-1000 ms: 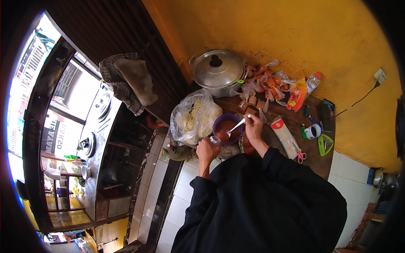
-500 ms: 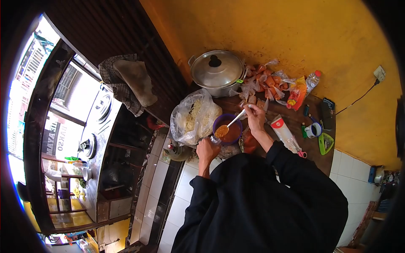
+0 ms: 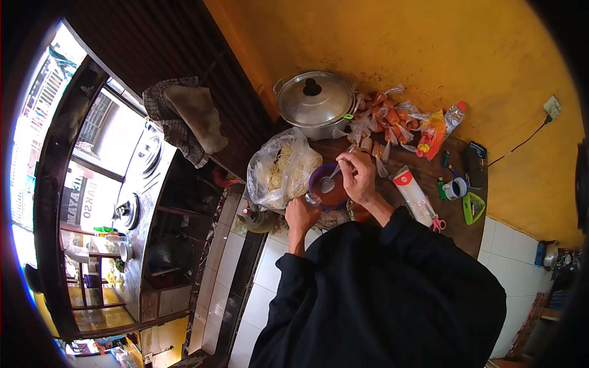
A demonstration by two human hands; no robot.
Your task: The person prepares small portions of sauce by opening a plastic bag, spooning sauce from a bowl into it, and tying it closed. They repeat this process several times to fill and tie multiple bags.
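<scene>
Spoon (image 3: 329, 180) pinched in right hand (image 3: 359, 178) over purple bowl (image 3: 328, 190); left hand (image 3: 300, 214) grips small bag (image 3: 313, 199) — sauce could dribble past its narrow mouth.

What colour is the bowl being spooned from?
Purple bowl, holding reddish-brown sauce; only the head view shows it.

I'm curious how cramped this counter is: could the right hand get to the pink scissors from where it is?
Probably yes. The right hand holds a spoon over the bowl, and the scissors lie uncovered on the counter to its right, with only a flat packet between.
</scene>
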